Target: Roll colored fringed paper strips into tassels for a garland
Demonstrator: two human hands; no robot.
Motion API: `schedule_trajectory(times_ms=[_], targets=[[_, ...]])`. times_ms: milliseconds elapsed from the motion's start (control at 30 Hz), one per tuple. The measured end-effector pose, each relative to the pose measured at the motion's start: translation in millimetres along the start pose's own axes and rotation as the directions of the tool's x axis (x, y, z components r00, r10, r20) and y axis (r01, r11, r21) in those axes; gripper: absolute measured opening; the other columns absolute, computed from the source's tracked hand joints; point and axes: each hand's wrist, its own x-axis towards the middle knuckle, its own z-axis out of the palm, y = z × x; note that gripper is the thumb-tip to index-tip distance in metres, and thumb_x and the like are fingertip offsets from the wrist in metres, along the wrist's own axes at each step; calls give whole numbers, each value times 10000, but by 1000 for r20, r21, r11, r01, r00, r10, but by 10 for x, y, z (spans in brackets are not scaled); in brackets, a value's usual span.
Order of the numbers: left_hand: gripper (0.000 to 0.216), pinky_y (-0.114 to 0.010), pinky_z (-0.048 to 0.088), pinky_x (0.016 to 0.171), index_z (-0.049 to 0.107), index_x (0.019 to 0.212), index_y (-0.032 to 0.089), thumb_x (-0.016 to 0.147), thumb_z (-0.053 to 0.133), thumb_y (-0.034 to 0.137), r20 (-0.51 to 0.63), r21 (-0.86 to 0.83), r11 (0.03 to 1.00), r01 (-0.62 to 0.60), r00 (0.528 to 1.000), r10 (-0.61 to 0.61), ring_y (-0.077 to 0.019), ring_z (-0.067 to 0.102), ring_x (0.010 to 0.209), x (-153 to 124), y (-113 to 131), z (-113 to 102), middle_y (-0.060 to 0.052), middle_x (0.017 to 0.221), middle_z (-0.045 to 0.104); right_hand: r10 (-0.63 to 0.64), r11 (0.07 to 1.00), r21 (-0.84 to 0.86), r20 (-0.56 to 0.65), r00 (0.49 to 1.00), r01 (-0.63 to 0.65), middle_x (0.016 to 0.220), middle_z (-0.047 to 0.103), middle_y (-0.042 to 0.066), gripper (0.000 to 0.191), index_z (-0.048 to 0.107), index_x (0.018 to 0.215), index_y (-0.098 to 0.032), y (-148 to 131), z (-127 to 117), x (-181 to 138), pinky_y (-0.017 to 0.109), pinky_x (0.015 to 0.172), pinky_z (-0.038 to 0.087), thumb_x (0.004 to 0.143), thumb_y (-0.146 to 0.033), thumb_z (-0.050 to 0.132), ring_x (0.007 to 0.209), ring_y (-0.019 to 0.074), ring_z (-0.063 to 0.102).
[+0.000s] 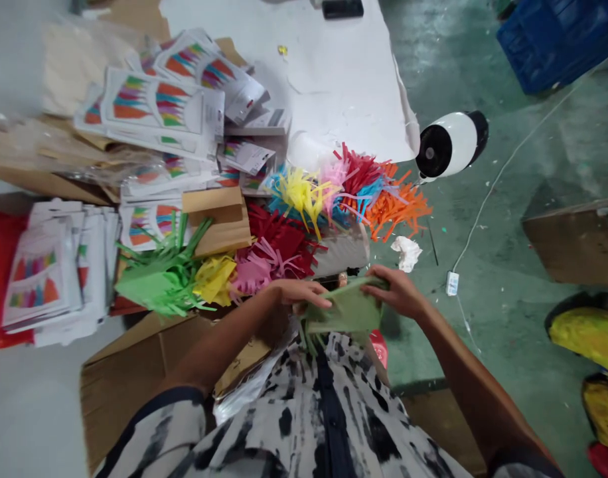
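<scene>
Between my two hands, in front of my body, a green fringed tissue paper sheet (pixel 346 309) is stretched, its cut strips hanging at the left end. My left hand (pixel 304 293) grips that fringed end, the fingers lying over it. At the other end, my right hand (pixel 396 292) pinches the upper right corner. Just beyond my left hand lie pink fringed paper (pixel 257 269), dark red fringed paper (pixel 284 236) and yellow paper (pixel 215 279). A light green fringed bundle (pixel 157 285) is further left.
Printed packages (pixel 149 109) are piled on the table, with more packages (pixel 50 265) at left. Yellow and orange tassels (pixel 398 206) hang over the table's edge. An open cardboard box (pixel 129 372) stands below left. A white-and-black device (pixel 453 145) and a cable with a socket (pixel 452 283) lie right.
</scene>
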Motion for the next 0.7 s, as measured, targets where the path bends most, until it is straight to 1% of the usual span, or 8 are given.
schedule_trajectory(times_ms=[100,167,267,333,367,500,600,700], targets=[[504,-228,354,459,730,794,163,766,805,661,-247,218,971,96,968,-40,-104,491,498,-267,222,-313,17,634,601,44,998,-38,-99,994,-48,712,595,-33,328,616,830,-219,410,-22,334,251,634,412,868,-535,697,678,144,529],[517,-259,388,535,742,755,161,870,686,661,-491,449,852,270,871,-17,-148,554,565,-440,340,-405,-11,643,618,65,996,-43,-156,986,-73,733,607,-18,335,611,840,-217,648,3,541,266,660,424,864,-546,672,702,158,548],[393,-361,498,743,786,1013,174,982,575,505,-835,543,561,625,472,283,-282,686,841,-517,421,-271,-101,872,751,94,993,-56,-211,973,-108,766,638,4,338,620,870,-213,915,73,756,285,678,443,854,-548,659,718,177,576],[423,-496,494,993,689,1324,153,997,579,397,-783,549,435,714,257,567,-364,652,1166,-377,397,-75,-187,1215,748,108,989,-71,-225,968,-127,799,676,18,325,636,907,-214,1033,122,828,293,685,459,856,-534,664,728,187,600],[495,-552,430,1116,621,1429,160,990,605,388,-699,625,376,684,277,659,-374,594,1300,-248,360,17,-194,1366,696,113,988,-81,-226,967,-134,816,694,22,313,644,929,-217,1076,143,849,296,688,467,861,-521,669,732,192,614],[651,-590,180,1331,451,1591,184,989,619,363,-333,926,146,348,571,750,-310,402,1555,479,65,142,-129,1630,508,134,976,-136,-228,964,-168,890,746,47,274,668,1036,-220,1148,181,886,321,718,502,878,-443,687,769,221,672],[614,-544,277,1316,455,1589,162,988,557,240,-303,948,170,268,602,738,-282,390,1573,908,-179,22,-113,1649,487,149,963,-184,-254,956,-199,976,762,99,305,670,1141,-194,1061,158,832,377,793,531,898,-379,668,862,272,708],[593,-527,342,1288,479,1580,179,989,518,188,-362,927,234,292,542,758,-277,424,1553,1059,-284,-47,-107,1622,525,70,929,-320,-337,939,-184,1284,710,180,408,626,1321,-169,842,160,627,489,1013,489,942,-316,603,1184,345,660]])
